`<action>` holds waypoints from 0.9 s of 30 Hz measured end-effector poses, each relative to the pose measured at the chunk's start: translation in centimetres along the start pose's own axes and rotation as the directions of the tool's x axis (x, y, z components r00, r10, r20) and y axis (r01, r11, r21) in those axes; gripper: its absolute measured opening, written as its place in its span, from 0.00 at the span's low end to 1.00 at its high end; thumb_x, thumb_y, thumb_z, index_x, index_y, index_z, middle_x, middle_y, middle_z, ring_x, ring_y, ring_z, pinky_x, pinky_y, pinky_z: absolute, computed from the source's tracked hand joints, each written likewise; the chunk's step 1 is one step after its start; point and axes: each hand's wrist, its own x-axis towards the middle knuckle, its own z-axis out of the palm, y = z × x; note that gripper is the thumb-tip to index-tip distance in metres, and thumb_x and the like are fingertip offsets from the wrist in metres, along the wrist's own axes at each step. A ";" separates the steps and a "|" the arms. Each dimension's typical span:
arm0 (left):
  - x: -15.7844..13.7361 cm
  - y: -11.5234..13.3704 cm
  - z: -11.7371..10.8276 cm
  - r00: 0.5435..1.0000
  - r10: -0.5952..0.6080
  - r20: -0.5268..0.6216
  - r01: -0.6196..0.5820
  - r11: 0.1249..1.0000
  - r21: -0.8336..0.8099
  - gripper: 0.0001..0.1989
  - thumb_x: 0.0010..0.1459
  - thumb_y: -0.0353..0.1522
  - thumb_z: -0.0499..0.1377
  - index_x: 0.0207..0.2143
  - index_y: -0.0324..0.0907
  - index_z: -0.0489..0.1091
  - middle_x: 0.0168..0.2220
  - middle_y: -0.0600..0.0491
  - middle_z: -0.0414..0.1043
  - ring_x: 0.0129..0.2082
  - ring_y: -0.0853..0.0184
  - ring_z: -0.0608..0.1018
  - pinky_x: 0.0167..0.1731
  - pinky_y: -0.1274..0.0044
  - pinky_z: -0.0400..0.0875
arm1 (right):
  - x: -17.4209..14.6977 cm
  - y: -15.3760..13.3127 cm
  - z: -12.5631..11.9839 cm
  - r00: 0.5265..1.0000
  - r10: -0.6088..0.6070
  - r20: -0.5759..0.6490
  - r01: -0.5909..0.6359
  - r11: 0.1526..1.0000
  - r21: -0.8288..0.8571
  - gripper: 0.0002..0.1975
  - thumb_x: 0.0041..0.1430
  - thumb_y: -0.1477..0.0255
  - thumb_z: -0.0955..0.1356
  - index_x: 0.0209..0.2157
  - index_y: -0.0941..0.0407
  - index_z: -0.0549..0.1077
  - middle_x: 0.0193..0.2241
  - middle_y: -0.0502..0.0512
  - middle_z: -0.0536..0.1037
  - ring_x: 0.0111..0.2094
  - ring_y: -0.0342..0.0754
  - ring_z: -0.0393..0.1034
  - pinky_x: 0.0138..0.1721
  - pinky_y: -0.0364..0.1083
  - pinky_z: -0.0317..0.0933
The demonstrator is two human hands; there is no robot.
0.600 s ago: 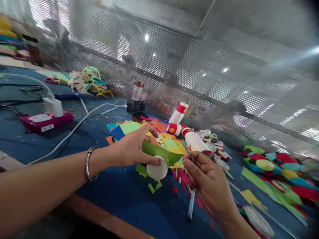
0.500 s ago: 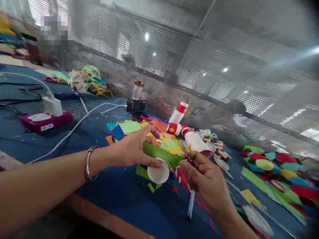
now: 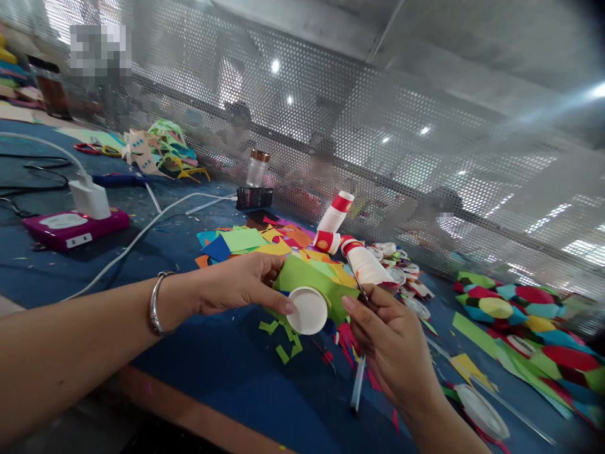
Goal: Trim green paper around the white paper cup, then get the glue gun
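My left hand (image 3: 253, 284) pinches a white round paper piece (image 3: 307, 311), like the bottom of a paper cup, together with green paper (image 3: 302, 274) that stands up behind it. My right hand (image 3: 390, 331) is closed around what look like scissors (image 3: 358, 282), their thin metal blade pointing up and away; the handles are mostly hidden. Its thumb and fingertips also touch the right end of the green paper. Small green offcuts (image 3: 282, 350) lie on the table below. Just beyond the hands is a pile of coloured paper pieces (image 3: 243, 238).
Stacked white-and-red paper cups (image 3: 371, 265) lie past my right hand; others (image 3: 335, 214) stand tilted. A pen (image 3: 358, 384) rests near my right wrist. At left are a magenta power strip (image 3: 75, 228) and white cable. Colourful paper shapes (image 3: 524, 309) spread at right.
The green paper has turned, showing more of its face behind the white round piece. Both hands have shifted slightly, and more green offcuts show below. The view has shifted a little.
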 end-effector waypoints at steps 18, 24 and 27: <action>0.4 0.3 -0.9 0.964 0.188 -0.188 -0.173 0.980 0.094 0.17 0.54 0.34 0.71 0.46 0.42 0.76 0.46 0.51 0.79 0.47 0.63 0.77 0.48 0.73 0.69 | -0.8 -0.7 0.0 0.981 0.148 0.126 -0.145 0.989 -0.029 0.24 0.59 0.49 0.73 0.33 0.58 0.74 0.17 0.37 0.50 0.18 0.34 0.37 0.19 0.41 0.31; 0.3 0.4 -0.7 0.960 0.224 -0.165 -0.202 0.969 0.143 0.15 0.54 0.34 0.71 0.45 0.42 0.77 0.44 0.52 0.79 0.46 0.64 0.77 0.47 0.73 0.68 | -0.6 -0.6 -0.1 0.968 0.197 0.158 -0.197 0.980 -0.019 0.25 0.60 0.48 0.72 0.30 0.58 0.74 0.18 0.38 0.49 0.19 0.35 0.36 0.19 0.40 0.32; 0.2 0.3 -0.6 0.963 0.226 -0.149 -0.204 0.967 0.150 0.16 0.54 0.36 0.71 0.44 0.41 0.77 0.44 0.52 0.79 0.46 0.63 0.77 0.46 0.72 0.68 | -0.7 -0.6 -0.1 0.963 0.212 0.166 -0.211 0.977 -0.023 0.24 0.61 0.49 0.72 0.29 0.58 0.73 0.18 0.38 0.50 0.18 0.35 0.36 0.19 0.41 0.31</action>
